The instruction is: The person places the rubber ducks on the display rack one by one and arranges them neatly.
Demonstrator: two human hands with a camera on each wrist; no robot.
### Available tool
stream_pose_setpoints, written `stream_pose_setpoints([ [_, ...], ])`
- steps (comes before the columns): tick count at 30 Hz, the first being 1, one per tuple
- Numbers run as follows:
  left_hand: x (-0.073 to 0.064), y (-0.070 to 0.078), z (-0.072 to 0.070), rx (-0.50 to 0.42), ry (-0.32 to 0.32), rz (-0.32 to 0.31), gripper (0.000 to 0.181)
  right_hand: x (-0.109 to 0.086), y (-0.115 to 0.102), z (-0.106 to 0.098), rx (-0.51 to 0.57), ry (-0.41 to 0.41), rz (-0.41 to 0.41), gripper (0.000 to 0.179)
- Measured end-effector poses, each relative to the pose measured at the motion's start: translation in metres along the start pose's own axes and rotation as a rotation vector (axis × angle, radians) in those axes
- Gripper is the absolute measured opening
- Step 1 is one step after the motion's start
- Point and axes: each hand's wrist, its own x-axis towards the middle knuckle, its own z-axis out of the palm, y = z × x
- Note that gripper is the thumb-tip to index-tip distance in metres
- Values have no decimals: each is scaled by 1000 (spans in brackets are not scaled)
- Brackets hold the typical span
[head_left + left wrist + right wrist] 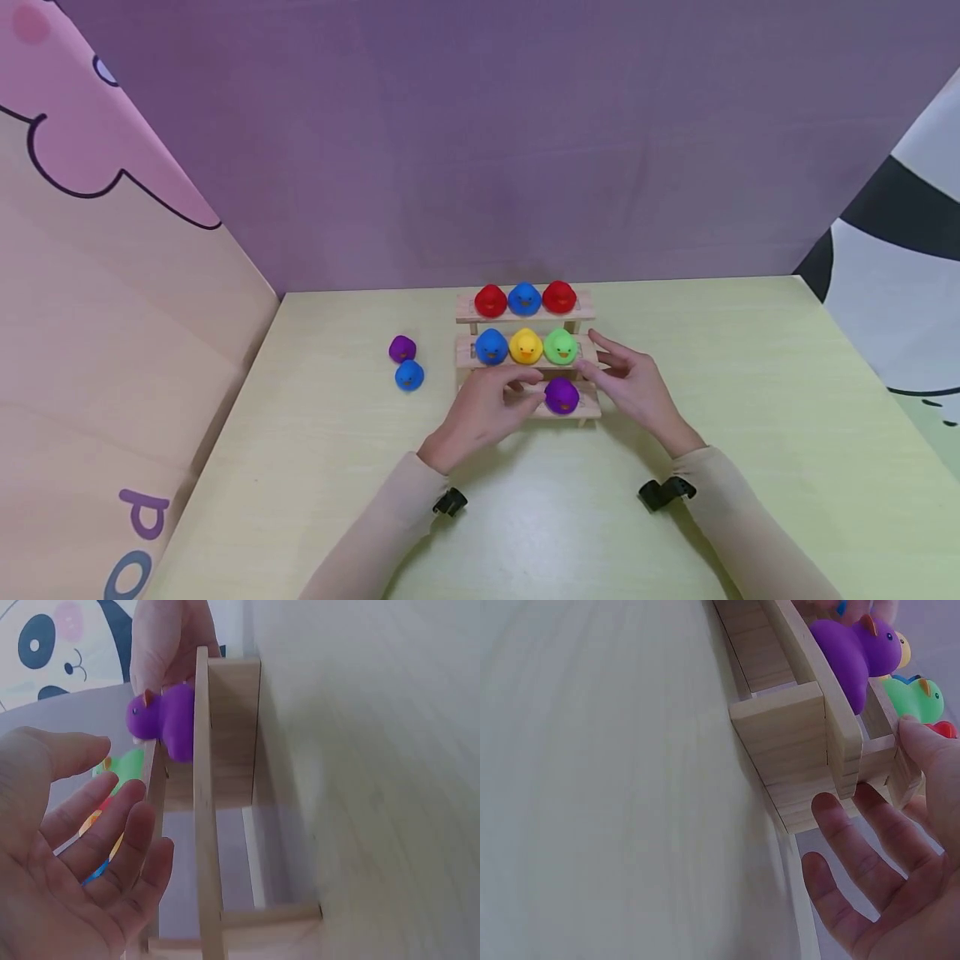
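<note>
A three-tier wooden stand (468,358) carries several toy ducks. A purple duck (561,396) sits at the right of its bottom tier. My left hand (487,408) is just left of that duck, fingers loosely bent and apart from it in the left wrist view. Around the stand's right end is my right hand (633,387), its thumb (922,742) against the middle tier's end and its other fingers loosely spread. The middle tier bears a blue duck (491,347), a yellow duck (526,347) and a green duck (560,347). The left part of the bottom tier is hidden behind my left hand.
On the top tier are two red ducks (491,301) with a blue duck (524,299) between them. Left of the stand, another purple duck (402,348) and blue duck (409,376) lie on the table (337,483). A purple backdrop (510,150) rises behind.
</note>
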Motion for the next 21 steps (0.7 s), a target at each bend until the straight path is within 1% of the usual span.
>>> stream_pose_setpoints([
  [3,-3,-4,-4,-10,7,-16,29,0,0,0,5,-1,1,66],
  [7,-8,-10,-10,2,18,-20,28,0,1,0,6,-6,1,66],
  [13,-15,-19,-19,12,58,-24,26,0,0,-1,5,-2,1,67],
  [21,-22,-29,-32,10,88,-53,25,0,-1,-1,13,-7,4,67],
])
